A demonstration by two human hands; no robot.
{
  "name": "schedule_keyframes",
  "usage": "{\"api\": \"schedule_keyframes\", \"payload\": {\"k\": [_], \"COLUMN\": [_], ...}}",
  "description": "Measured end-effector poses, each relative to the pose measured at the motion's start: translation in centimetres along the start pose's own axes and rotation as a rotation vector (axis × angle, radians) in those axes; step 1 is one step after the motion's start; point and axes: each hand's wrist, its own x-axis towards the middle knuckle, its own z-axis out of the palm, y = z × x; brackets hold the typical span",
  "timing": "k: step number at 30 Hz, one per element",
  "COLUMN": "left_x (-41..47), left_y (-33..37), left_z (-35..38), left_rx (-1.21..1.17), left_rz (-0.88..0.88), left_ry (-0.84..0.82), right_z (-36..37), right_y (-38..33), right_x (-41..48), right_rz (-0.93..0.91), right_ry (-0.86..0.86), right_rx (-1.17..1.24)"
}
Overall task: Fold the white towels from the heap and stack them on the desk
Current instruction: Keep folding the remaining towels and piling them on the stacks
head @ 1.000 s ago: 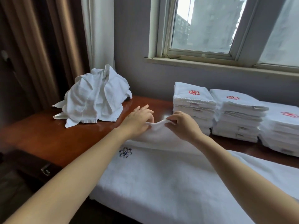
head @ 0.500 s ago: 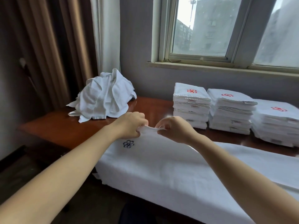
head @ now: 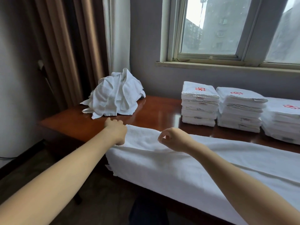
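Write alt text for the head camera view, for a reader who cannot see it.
A person's left hand grips the left end of a long white towel laid along the near edge of a wooden desk; the right hand is curled over it, grip unclear. Behind stand a heap of unfolded towels and three stacks of folded ones.

The heap of towels (head: 113, 96) lies at the far left of the desk (head: 154, 109), before the curtain (head: 68, 54), and three stacks of folded towels (head: 240, 109) stand at the right, under the window (head: 211, 26). Nearer, a long towel (head: 162, 168) lies along the front edge and hangs over it, the left hand (head: 116, 132) at its left end, the right hand (head: 174, 139) above it.
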Motion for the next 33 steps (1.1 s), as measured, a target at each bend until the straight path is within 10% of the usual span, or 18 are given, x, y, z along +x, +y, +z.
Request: {"api": "schedule_keyframes", "payload": {"k": [11, 25, 33], "left_x": [3.4, 8.5, 11.6], "left_y": [1.5, 0.5, 0.1], "left_z": [1.9, 5.7, 4.5], "left_rx": [-0.440, -1.321, -1.665], "left_rz": [-0.147, -0.272, -0.255], "left_ry": [0.232, 0.244, 0.639], "right_z": [0.7, 2.8, 1.4], "right_y": [1.1, 1.7, 2.1], "right_x": [4.0, 10.4, 13.0], "right_rz": [0.108, 0.203, 0.133], "right_ry": [0.173, -0.101, 0.076], "right_rx": [0.037, 0.131, 0.271]}}
